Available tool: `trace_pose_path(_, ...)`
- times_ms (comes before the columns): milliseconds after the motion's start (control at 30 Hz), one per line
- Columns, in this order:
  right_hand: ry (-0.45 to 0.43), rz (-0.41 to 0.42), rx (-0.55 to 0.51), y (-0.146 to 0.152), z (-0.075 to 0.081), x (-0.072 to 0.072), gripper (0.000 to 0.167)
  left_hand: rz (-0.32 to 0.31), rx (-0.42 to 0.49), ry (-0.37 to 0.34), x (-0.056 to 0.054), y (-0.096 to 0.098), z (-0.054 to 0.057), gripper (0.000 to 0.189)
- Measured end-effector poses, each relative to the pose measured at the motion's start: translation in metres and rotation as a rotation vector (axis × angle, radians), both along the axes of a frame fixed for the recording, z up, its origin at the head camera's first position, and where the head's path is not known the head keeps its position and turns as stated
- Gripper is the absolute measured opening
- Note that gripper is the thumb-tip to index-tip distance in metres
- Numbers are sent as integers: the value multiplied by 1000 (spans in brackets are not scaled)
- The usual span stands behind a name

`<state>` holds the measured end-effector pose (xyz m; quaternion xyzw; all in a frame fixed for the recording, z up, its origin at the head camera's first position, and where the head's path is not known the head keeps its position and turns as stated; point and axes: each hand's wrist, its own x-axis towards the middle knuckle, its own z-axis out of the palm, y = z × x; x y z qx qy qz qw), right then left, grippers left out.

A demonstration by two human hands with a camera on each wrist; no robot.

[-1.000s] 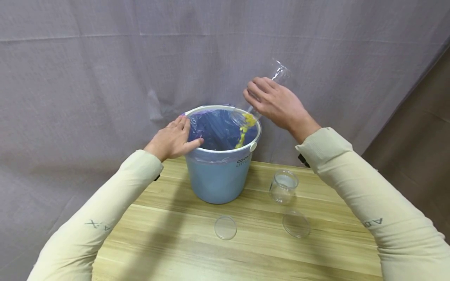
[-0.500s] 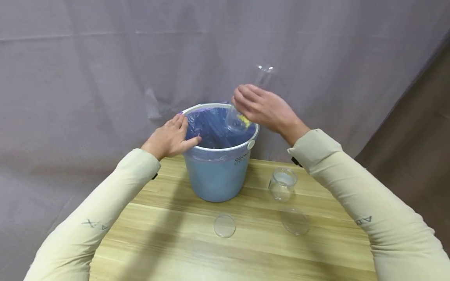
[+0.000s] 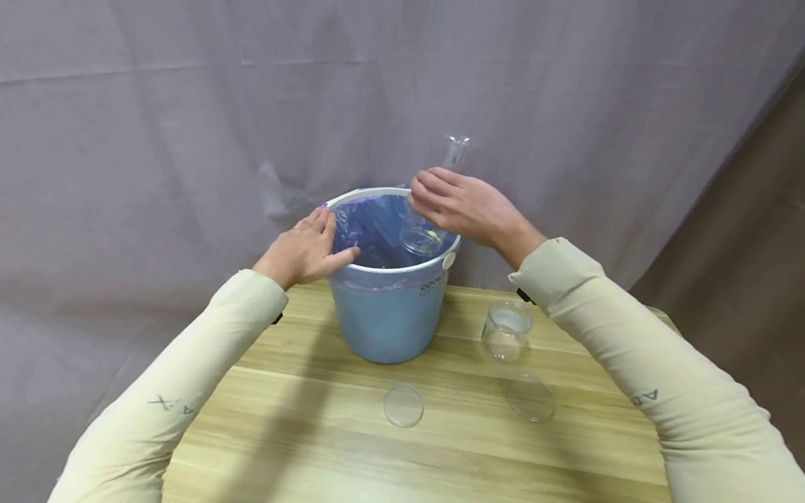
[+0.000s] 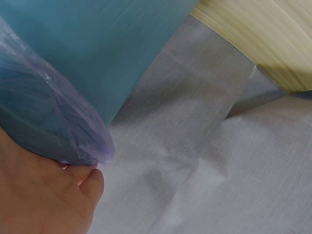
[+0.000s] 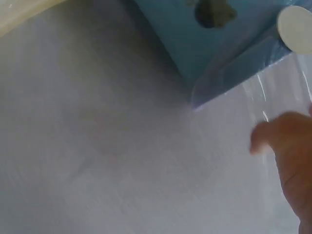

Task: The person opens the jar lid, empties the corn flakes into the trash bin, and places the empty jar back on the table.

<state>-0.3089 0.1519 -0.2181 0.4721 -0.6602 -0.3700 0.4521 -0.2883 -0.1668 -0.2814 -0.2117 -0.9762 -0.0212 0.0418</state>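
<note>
In the head view my right hand grips a tall clear jar around its middle. The jar is upside down, its mouth inside the light blue bin, and a little yellow material shows near the mouth. Straight fingers of my left hand rest on the bin's left rim, the thumb across its near edge. A bluish-purple bag lines the bin. In the left wrist view its folded-over edge meets my fingers. The right wrist view shows the thumb against the transparent jar.
Right of the bin, a short clear jar stands on the wooden table. One round clear lid lies in front of the bin, and another clear lid lies near the short jar. A grey cloth hangs behind.
Yellow pieces have poured from the tall jar into the bin, leaving only a little visible. My right hand has moved left and down, turning the jar more upright with mouth down. The left hand stays.
</note>
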Motion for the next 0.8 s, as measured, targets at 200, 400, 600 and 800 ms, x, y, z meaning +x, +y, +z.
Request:
trace_pose_path(200, 48, 0, -89, 1, -2, -1, 38, -6, 6, 10, -1, 2, 2, 100)
trace_pose_path(400, -110, -30, -120, 6, -8, 0, 43, -6, 4, 12, -1, 2, 1, 100)
trace_pose_path(600, -374, -79, -427, 27, -4, 4, 43, -9, 9, 32, -3, 4, 0, 99)
trace_pose_path(800, -507, -176, -592, 56, 3, 12, 74, -2, 7, 24, -2, 4, 1, 100)
